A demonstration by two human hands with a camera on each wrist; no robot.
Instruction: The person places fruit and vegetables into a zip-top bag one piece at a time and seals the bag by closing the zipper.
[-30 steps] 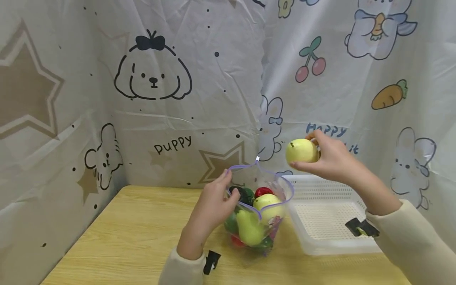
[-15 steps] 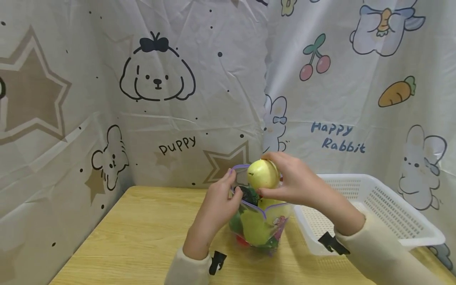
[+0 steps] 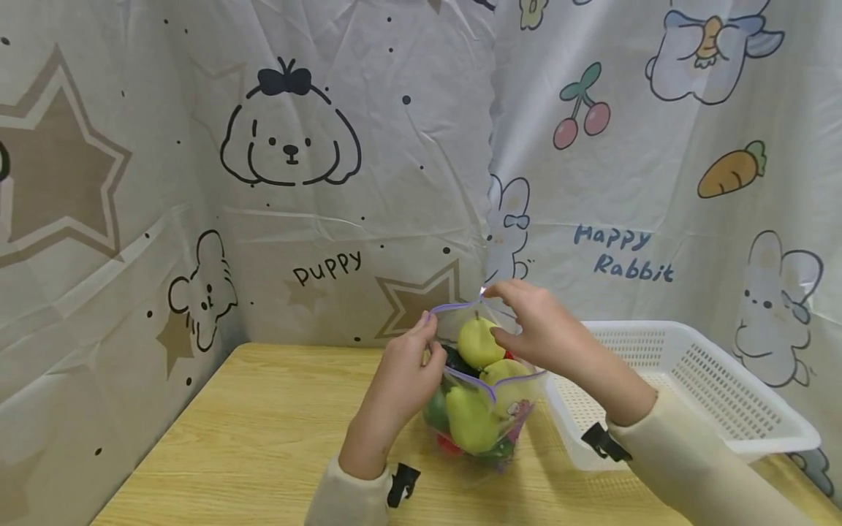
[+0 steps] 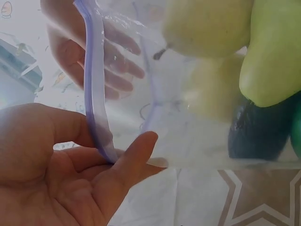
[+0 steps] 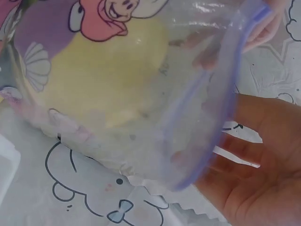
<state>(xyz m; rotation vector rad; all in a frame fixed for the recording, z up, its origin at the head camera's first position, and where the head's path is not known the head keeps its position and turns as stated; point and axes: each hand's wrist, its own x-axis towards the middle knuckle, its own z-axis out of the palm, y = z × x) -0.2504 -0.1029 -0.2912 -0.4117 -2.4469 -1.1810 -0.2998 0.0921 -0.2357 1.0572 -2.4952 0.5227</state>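
Observation:
A clear zip bag with a purple rim (image 3: 463, 378) stands upright on the table, its mouth spread wide. My left hand (image 3: 409, 372) pinches the left side of the rim between thumb and fingers, plain in the left wrist view. A yellow-green pear (image 3: 479, 343) lies uppermost inside, stem up. Beneath it are another pale yellow pear (image 3: 505, 372), a longer green pear (image 3: 472, 422), a dark avocado-like piece (image 4: 258, 129) and bits of red and green. My right hand (image 3: 542, 325) hovers at the bag's right side, fingers spread and inside the mouth, thumb close beside the top pear.
To the right of the bag stands a white perforated plastic basket (image 3: 776, 442), partly behind my right forearm. The wooden table (image 3: 263, 424) ends at a printed cloth (image 3: 395, 204) hung behind and along both sides.
My right hand has carried the pear left from over the basket, lowered it into the bag and let go. My left hand keeps its hold on the rim. The head view has shifted slightly.

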